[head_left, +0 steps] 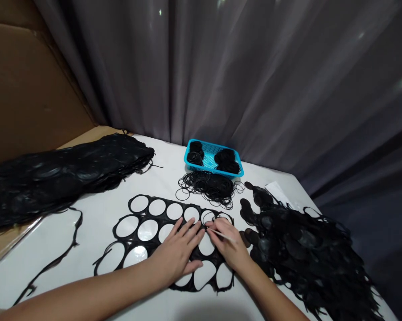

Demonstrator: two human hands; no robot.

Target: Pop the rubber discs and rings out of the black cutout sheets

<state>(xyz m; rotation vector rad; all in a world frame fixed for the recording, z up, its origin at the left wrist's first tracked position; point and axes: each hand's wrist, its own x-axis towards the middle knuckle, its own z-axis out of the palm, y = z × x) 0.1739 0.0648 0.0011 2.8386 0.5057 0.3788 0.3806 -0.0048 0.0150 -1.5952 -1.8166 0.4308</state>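
A thin black rubber sheet (154,244) with rows of round holes lies flat on the white table. My left hand (179,247) rests on its middle, palm down with the fingers spread. Over the sheet's right part, my right hand (229,243) pinches a thin, pale pointed stick (223,235). The stick's tip is by a hole in the upper right, where a thin black ring (207,217) shows. Just beyond the sheet sits a tangled heap of thin black rings (209,186).
Behind the rings stands a blue plastic basket (214,167) holding black bundles. A thick stack of black sheets (63,171) lies at left, near a cardboard panel (30,89). Punched black scrap and discs (304,249) are piled at right, beside white paper (277,194). A grey curtain (204,76) hangs behind.
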